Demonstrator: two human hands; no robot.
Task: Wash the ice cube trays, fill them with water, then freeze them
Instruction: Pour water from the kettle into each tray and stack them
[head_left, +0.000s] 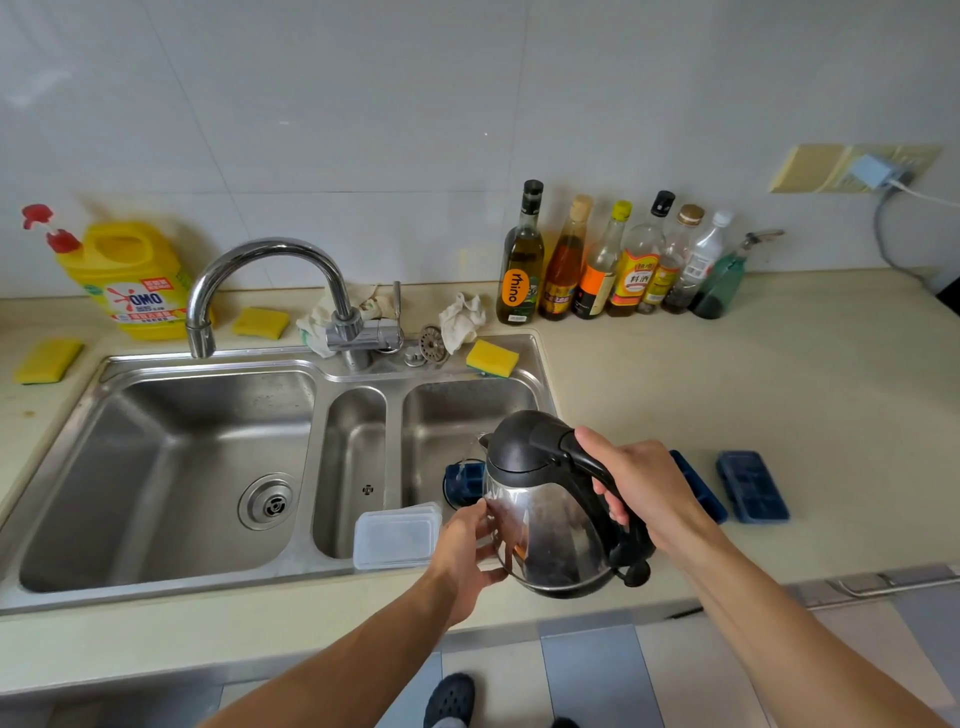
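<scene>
My right hand (641, 486) grips the black handle of a steel kettle (545, 525), tilted with its spout to the left over the right sink basin. A thin stream of water runs from the spout onto a dark blue ice cube tray (464, 480) lying in that basin, mostly hidden by the kettle. My left hand (467, 551) rests against the kettle's lower left side, fingers curved along the steel. Two more blue ice cube trays lie on the counter to the right: one (698, 488) partly behind my right hand, the other (751, 486) in full view.
Clear plastic tray lids (396, 535) lie stacked on the sink's front rim. The sink (322, 374) has three basins, with a faucet (270, 280) turned left. Yellow sponges (492, 357), rags, a yellow detergent jug (132, 280) and several bottles (613, 260) line the back.
</scene>
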